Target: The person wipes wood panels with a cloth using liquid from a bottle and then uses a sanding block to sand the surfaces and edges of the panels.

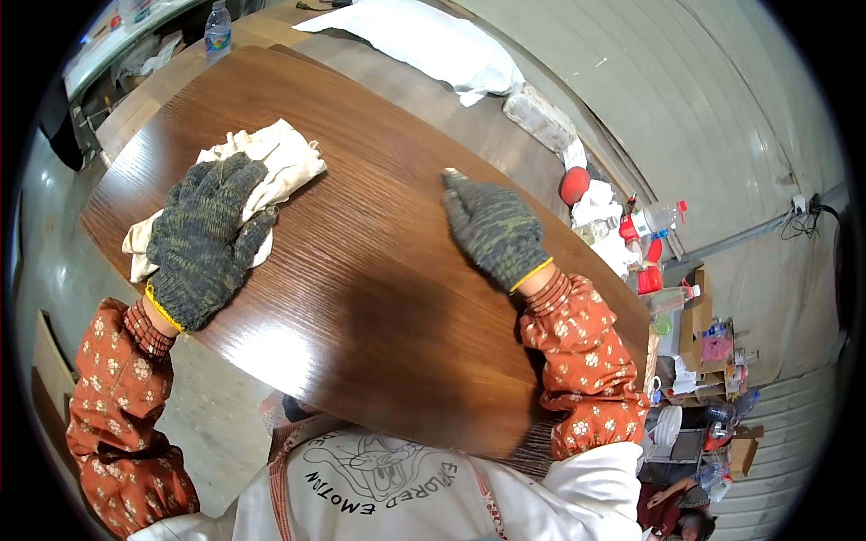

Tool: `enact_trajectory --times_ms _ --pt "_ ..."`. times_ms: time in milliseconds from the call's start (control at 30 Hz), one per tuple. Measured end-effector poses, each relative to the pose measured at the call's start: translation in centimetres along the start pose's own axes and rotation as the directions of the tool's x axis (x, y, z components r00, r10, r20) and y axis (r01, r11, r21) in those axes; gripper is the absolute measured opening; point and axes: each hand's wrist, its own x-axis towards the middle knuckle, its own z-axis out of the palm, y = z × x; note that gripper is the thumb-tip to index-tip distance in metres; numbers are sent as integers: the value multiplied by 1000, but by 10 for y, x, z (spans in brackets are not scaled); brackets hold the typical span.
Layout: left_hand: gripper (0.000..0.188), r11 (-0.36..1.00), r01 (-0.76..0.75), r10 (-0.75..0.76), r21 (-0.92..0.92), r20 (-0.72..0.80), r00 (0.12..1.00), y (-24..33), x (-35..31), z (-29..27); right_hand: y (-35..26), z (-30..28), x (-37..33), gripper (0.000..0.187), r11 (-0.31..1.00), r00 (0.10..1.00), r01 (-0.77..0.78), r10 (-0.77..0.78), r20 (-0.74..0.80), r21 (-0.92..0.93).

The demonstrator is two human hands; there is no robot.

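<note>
The cloth seems light and soft, best held mid-bunch under the left hand, fingers spread; the right hand shows no clear finger state.

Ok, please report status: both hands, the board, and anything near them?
Left hand flat on cloth. Cloth bunched on board. Right hand over board, contact unclear. Bottle beyond far edge, apart from both hands.
</note>
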Motion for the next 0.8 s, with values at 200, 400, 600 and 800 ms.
enact_trajectory --times_ms 200,400,600,800 --pt "41 1000 -2 2 7 -37 999 2 1 1 -21 -15 12 31 996 978 34 -17 207 -79" --pt "42 999 -16 18 37 -41 999 -2 2 3 -22 -16 12 34 999 983 42 -37 179 -23" --pt "42 1000 -2 3 22 -30 1000 -2 3 -4 -28 -13 18 34 1000 977 -5 2 215 13" --pt "43 1000 -4 4 -25 9 1000 -4 -1 -7 -38 -11 43 37 999 946 31 -26 324 -10"
